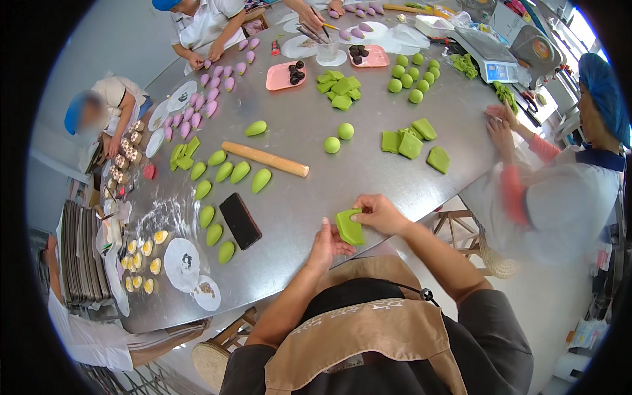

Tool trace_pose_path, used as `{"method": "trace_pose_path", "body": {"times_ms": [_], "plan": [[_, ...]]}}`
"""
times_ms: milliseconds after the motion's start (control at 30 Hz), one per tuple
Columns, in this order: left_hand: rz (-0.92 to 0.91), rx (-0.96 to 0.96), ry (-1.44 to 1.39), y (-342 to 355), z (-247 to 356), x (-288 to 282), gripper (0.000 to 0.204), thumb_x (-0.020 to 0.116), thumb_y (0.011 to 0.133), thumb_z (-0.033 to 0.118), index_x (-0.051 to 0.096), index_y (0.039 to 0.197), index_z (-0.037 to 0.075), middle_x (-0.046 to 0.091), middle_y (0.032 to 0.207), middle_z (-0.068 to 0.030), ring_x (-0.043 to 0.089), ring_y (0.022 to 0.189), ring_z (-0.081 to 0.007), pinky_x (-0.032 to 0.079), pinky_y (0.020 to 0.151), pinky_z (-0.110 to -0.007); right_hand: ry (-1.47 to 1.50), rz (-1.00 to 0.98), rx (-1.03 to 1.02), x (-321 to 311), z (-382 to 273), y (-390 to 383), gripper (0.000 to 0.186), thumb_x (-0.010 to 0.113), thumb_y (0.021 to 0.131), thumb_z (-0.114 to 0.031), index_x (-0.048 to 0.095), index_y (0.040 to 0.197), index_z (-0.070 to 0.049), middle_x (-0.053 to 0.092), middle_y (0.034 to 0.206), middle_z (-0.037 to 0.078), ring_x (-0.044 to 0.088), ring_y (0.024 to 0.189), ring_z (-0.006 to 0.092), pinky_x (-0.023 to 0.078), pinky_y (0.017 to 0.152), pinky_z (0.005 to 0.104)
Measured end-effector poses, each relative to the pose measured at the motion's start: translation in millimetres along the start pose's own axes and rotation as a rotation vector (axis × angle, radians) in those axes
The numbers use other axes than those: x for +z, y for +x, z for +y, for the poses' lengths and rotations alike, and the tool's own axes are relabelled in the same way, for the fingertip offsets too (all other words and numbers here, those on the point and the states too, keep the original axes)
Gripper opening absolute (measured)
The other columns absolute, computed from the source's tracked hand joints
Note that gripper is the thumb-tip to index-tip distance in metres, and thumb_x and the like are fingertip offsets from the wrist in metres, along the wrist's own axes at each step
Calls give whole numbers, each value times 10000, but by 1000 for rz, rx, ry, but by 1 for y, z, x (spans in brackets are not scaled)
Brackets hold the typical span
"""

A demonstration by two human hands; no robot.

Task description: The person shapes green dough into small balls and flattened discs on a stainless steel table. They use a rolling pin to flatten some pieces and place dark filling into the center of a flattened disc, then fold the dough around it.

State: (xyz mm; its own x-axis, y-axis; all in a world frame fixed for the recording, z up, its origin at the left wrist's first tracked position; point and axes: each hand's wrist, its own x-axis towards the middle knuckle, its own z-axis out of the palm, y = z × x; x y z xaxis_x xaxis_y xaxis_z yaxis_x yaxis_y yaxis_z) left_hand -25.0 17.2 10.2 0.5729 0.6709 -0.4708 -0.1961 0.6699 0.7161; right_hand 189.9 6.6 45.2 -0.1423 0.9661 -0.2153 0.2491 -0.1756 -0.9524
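Note:
Just past the table's near edge, a flat green dough piece (349,228) is held up between my two hands. My left hand (326,243) supports it from the left, the fingers partly hidden behind it and the thumb raised. My right hand (380,214) is closed on its upper right edge, thumb and fingers pinching it. Ahead on the metal table lie more green dough sheets (410,145) and two green balls (332,145). A wooden rolling pin (265,158) rests to the left, among several smooth green egg-shaped pieces (240,173).
A black phone (240,221) lies left of my hands. Pink trays (276,77) with dark balls, a green dough stack (342,87) and a scale (494,69) stand farther off. Co-workers sit around the table, one (546,178) close on my right. Halved-egg shapes (147,247) lie at left.

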Motion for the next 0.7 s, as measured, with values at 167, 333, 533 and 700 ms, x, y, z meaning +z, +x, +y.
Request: {"method": "trace_pose_path", "body": {"times_ms": [167, 333, 533, 700], "plan": [[118, -76, 355, 5, -3, 11, 291, 492, 1035, 272, 585, 1023, -3, 670, 828, -129, 696, 652, -206, 563, 562, -287, -465, 316, -305, 32, 31, 0, 129, 710, 836, -101, 618, 883, -24, 570, 806, 54, 584, 721, 200, 483, 652, 330], [87, -99, 391, 5, 0, 10, 252, 404, 1046, 181, 530, 1124, -23, 672, 951, -182, 711, 740, -261, 596, 659, -327, 7, 49, -152, 22, 24, -2, 154, 726, 791, -106, 598, 795, -21, 541, 786, 74, 566, 736, 249, 471, 657, 352], [-26, -149, 245, 2, 15, 1, 284, 390, 1034, 198, 522, 1172, -12, 669, 953, -199, 718, 809, -299, 601, 737, -365, -493, 203, -86, 37, 7, -1, 212, 728, 780, -132, 642, 959, -56, 584, 873, 95, 598, 830, 270, 484, 709, 387], [82, -113, 496, 8, 15, 12, 232, 457, 1032, 217, 538, 1132, 23, 679, 867, -132, 696, 659, -206, 569, 580, -300, -349, 203, -324, 34, 21, 5, 270, 718, 815, -172, 643, 1051, -65, 601, 903, 102, 603, 846, 305, 503, 749, 360]]}}
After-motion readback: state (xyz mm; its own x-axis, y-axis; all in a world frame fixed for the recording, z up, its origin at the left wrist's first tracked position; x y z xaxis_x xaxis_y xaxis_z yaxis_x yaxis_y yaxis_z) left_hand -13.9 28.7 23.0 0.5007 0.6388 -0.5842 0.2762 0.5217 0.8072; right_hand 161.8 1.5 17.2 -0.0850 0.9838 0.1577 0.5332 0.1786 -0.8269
